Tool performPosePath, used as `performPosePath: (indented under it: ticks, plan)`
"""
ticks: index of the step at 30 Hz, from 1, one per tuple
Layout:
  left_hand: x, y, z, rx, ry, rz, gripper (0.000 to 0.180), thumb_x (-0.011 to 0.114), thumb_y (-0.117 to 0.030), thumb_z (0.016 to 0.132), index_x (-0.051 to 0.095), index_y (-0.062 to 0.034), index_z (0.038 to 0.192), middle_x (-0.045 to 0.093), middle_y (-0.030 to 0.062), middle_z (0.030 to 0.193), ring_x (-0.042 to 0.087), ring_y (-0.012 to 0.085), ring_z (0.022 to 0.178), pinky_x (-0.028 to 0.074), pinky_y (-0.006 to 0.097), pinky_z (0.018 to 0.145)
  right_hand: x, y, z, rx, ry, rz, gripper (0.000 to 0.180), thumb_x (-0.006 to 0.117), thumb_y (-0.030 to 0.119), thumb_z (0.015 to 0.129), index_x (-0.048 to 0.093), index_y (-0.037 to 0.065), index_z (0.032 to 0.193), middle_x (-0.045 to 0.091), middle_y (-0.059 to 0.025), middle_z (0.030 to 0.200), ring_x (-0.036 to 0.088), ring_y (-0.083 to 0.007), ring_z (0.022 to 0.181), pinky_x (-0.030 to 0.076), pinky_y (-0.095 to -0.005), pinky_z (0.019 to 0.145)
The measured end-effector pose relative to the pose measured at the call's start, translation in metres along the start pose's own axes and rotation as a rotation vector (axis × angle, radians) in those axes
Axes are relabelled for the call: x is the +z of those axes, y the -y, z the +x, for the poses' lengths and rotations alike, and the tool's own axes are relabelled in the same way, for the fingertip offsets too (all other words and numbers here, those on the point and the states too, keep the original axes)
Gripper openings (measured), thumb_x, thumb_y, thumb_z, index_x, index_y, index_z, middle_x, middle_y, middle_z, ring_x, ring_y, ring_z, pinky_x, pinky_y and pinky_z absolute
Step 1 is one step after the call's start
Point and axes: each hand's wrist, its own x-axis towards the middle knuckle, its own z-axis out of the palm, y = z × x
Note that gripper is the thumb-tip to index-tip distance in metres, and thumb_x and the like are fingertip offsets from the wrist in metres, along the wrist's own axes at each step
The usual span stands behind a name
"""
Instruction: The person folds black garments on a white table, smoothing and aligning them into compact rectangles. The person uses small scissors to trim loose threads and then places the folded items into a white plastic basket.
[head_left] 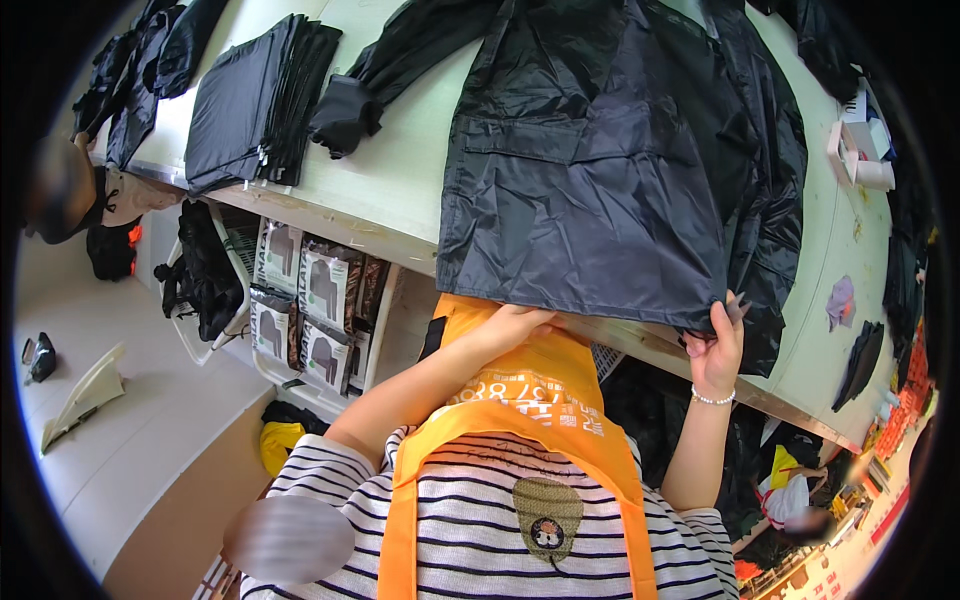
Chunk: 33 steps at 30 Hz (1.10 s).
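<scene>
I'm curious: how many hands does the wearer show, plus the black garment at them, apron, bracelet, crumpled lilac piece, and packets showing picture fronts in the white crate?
Left hand and right hand: 2
Black garment: 1
Orange apron: 1
Beaded bracelet: 1
Lilac piece: 1
Picture-fronted packets: 4
Total: 10

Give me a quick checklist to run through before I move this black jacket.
1. Black jacket lying on the table: ok, though its lower hem reaches past the near edge.
2. Right hand holding the hem: ok, pinched near the right corner.
3. Left hand gripping the hem: cannot tell; its fingers are partly hidden there.
4. Jacket front smooth: not ok, creases run across it.
5. Left sleeve touching the folded black stack: cannot tell; the cuff lies very close.
</scene>
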Motion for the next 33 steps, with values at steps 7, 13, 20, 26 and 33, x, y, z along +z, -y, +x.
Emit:
performPosePath:
  ticks: [7,13,20,26,33]
  plan:
    - [-0.013,-0.013,0.011,0.481,-0.669,0.344,0.026,0.049,0.003,0.083,0.056,0.0020,0.109,0.060,0.0082,0.093,0.058,0.0150,0.078,0.048,0.027,0.067,-0.023,-0.001,-0.003,0.129,-0.031,-0.186,0.009,0.055,0.015,0.094,0.052,0.008,0.096,0.050,0.0048,0.073,0.038,-0.0019,0.049,0.030,-0.0168,0.041]
    - [-0.084,0.012,-0.046,0.224,-0.630,-0.017,0.017,0.055,-0.005,0.088,0.062,0.0030,0.101,0.065,0.0065,0.079,0.062,0.0140,0.068,0.050,0.024,0.064,-0.058,-0.114,0.021,0.097,0.037,-0.967,0.030,0.062,0.023,0.091,0.045,0.001,0.080,0.055,-0.0060,0.065,0.057,-0.0155,0.059,0.046,-0.0321,0.055]
    - [-0.185,-0.021,-0.083,0.349,-0.940,-0.021,0.027,0.060,-0.018,0.092,0.060,-0.0007,0.112,0.065,0.0054,0.088,0.061,0.0104,0.072,0.048,0.022,0.062,0.001,-0.062,0.007,-0.414,-0.217,-1.276,0.030,0.064,0.009,0.086,0.055,0.003,0.114,0.054,-0.0110,0.096,0.058,-0.0237,0.082,0.049,-0.0307,0.072]
    - [-0.243,-0.125,-0.016,0.535,-1.050,-0.068,0.064,0.074,-0.036,0.080,0.049,0.0009,0.127,0.051,0.0126,0.125,0.053,0.0173,0.100,0.043,0.031,0.088,0.094,-0.071,0.040,-0.415,-0.143,-1.049,0.021,0.062,0.006,0.088,0.060,0.002,0.108,0.059,-0.0076,0.093,0.059,-0.0143,0.079,0.049,-0.0243,0.070]
    - [-0.294,-0.155,0.003,0.629,-0.980,0.232,0.040,0.070,-0.035,0.083,0.062,0.0023,0.095,0.053,0.0117,0.112,0.050,0.0188,0.099,0.040,0.032,0.091,0.262,-0.131,0.075,-0.351,0.199,-0.614,0.020,0.064,0.006,0.086,0.061,-0.001,0.105,0.063,-0.0085,0.095,0.062,-0.0129,0.081,0.051,-0.0238,0.071]
